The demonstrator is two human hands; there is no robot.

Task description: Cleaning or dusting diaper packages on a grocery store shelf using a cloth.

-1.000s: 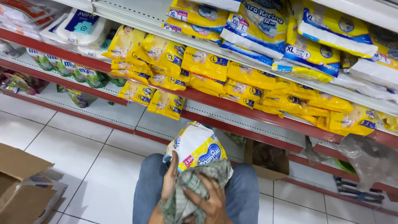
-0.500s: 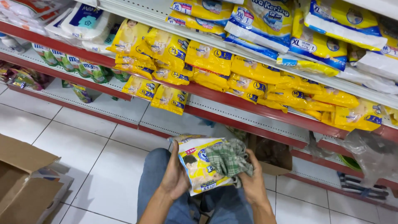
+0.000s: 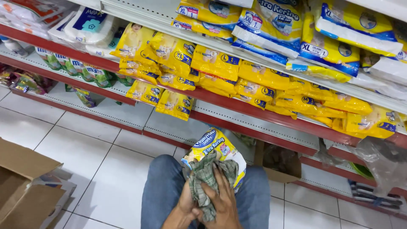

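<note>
We see a yellow and blue pack (image 3: 218, 148) at six o'clock. Many yellow packs (image 3: 220, 63) sit at twelve o'clock. Green packs (image 3: 80, 70) are at ten o'clock.

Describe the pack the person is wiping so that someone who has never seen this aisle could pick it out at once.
Below the red-edged shelves of yellow packs, find the knees in blue jeans. The yellow pack rests between them, held by the left hand, with the right hand pressing a checked cloth on it. It alone is off the shelves.

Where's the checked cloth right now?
In the head view, low centre: the checked cloth lies under the right hand, pressed on the yellow pack over the person's lap.
</note>
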